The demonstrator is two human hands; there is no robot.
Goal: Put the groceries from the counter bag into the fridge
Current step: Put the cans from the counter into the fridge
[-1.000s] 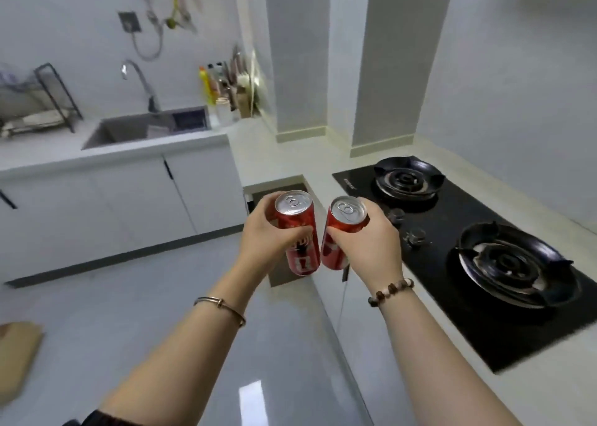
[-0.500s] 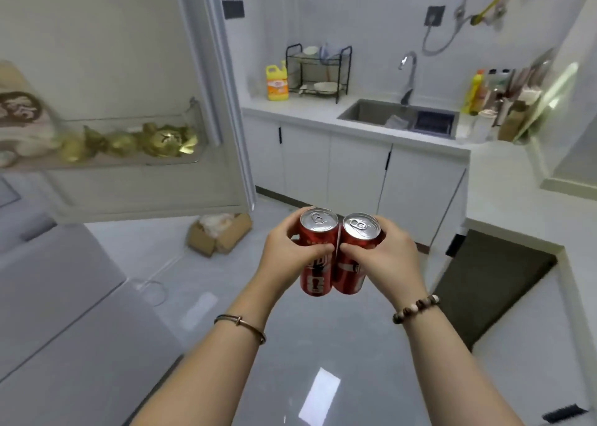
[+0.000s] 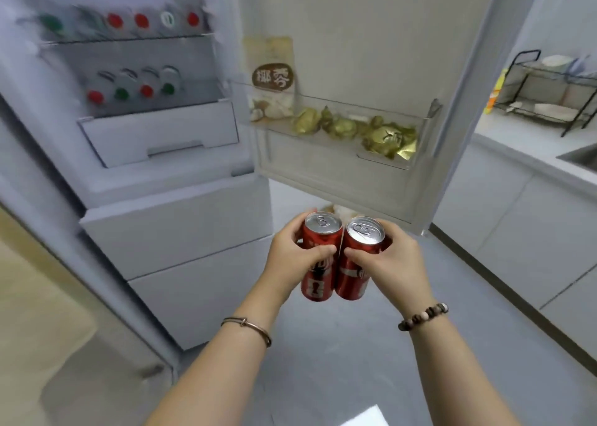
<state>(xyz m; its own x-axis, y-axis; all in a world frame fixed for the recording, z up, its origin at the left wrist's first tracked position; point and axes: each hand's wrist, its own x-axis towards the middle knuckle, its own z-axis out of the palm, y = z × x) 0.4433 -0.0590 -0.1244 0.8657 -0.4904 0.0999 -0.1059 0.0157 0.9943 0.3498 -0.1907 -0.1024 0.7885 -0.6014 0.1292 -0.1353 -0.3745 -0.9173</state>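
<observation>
I hold two red drink cans upright, side by side, in front of the open fridge. My left hand grips the left can; my right hand grips the right can. The cans touch each other. Above them hangs the open fridge door, whose door shelf carries a snack bag and gold-wrapped items. Two inner fridge shelves at upper left hold several lying cans, blurred.
A white drawer sits under the inner shelves, with closed lower fridge compartments beneath. On the right runs a white counter with a black dish rack and a sink edge. Grey floor lies below my arms.
The view has swung left from the stove, past the sink counter, onto the open fridge. Both hands kept hold of their cans, now pressed together and closer to the fridge.
</observation>
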